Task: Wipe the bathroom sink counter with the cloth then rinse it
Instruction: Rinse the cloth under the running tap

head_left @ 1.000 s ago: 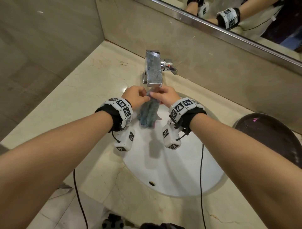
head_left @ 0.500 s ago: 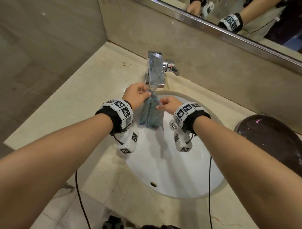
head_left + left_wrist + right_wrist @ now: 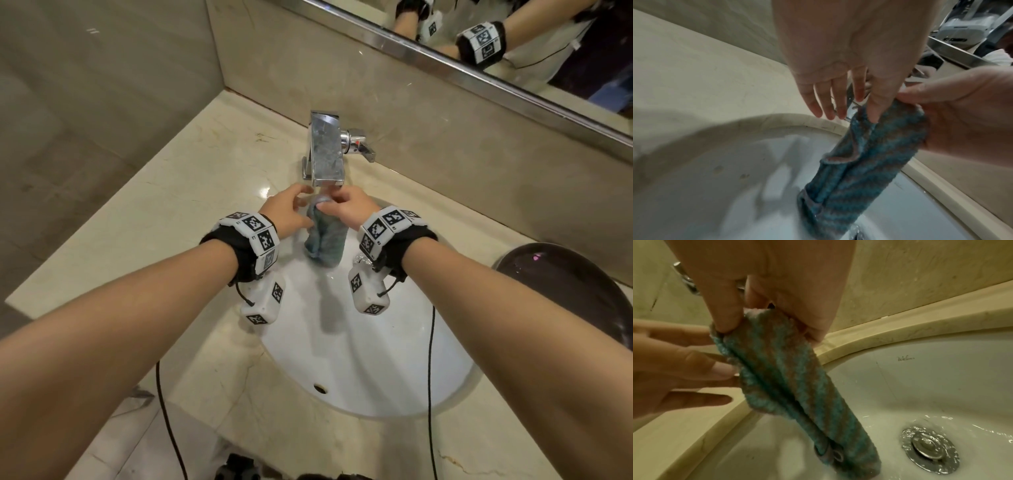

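Observation:
A wet teal and grey striped cloth (image 3: pixel 323 240) hangs in a narrow bunch below the chrome faucet (image 3: pixel 327 154), over the white sink basin (image 3: pixel 359 359). My right hand (image 3: pixel 346 209) pinches the cloth's top edge between thumb and fingers; the right wrist view shows this hand (image 3: pixel 766 288) gripping the cloth (image 3: pixel 787 378). My left hand (image 3: pixel 291 212) is beside it with fingers straight and spread. In the left wrist view, this hand's (image 3: pixel 849 65) thumb tip touches the cloth (image 3: pixel 859 162). Water shimmers around the drain (image 3: pixel 930 449).
The beige marble counter (image 3: pixel 171 222) surrounds the basin, with a wall at the left and a backsplash behind. The faucet handle (image 3: pixel 359 142) sticks out to the right. A dark round bowl (image 3: pixel 565 284) sits at the right. A mirror (image 3: pixel 513 41) runs along the top.
Half a second ago my left hand pinched the cloth's top and my right hand was lower beside it. Now the right hand holds the top and the left hand's fingers have straightened off it.

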